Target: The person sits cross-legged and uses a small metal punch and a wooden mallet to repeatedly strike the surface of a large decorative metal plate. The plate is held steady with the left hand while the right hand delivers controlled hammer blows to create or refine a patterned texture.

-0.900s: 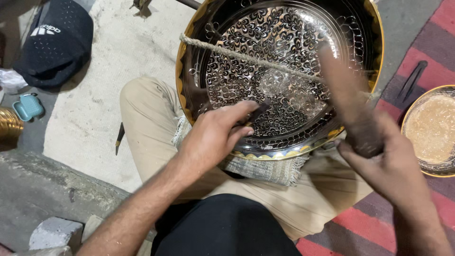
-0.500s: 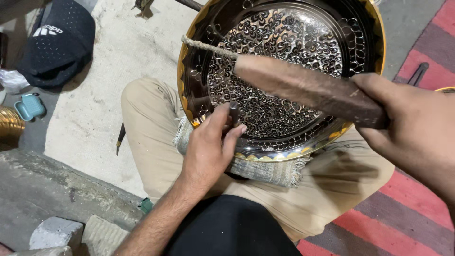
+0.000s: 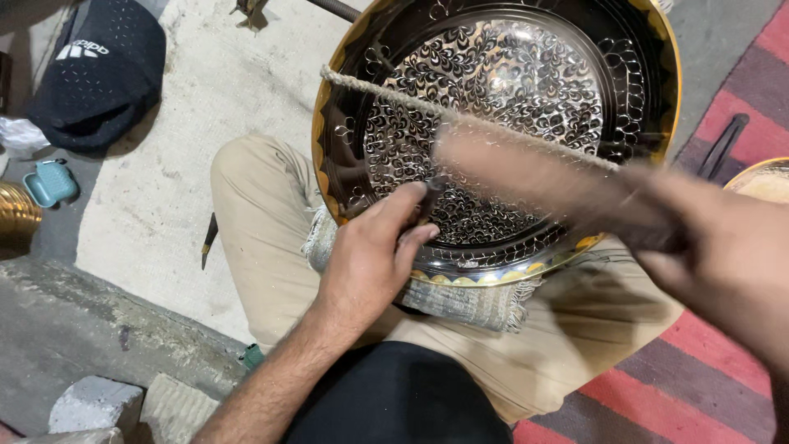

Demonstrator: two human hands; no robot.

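Note:
A large round engraved metal tray (image 3: 641, 90), dark with a silvery floral pattern and a brass rim, rests on my lap over a folded cloth (image 3: 468, 300). A rope (image 3: 378, 89) runs across its face. My left hand (image 3: 370, 255) pinches a small dark chisel (image 3: 429, 196) upright against the tray's lower left part. My right hand (image 3: 723, 263) grips a long wooden mallet (image 3: 534, 177), blurred by motion, just right of the chisel's top.
A dark cap (image 3: 99, 74) lies on the pale mat at upper left, with a small teal object (image 3: 49, 181) and a brass vessel (image 3: 15, 215) beside it. A thin tool (image 3: 208, 238) lies by my knee. A striped red rug (image 3: 699, 386) and another bowl (image 3: 760, 181) are at right.
The mallet has swung from upright at the right to lying across the tray, and now comes down toward the chisel. My left hand shifted slightly up on the tray.

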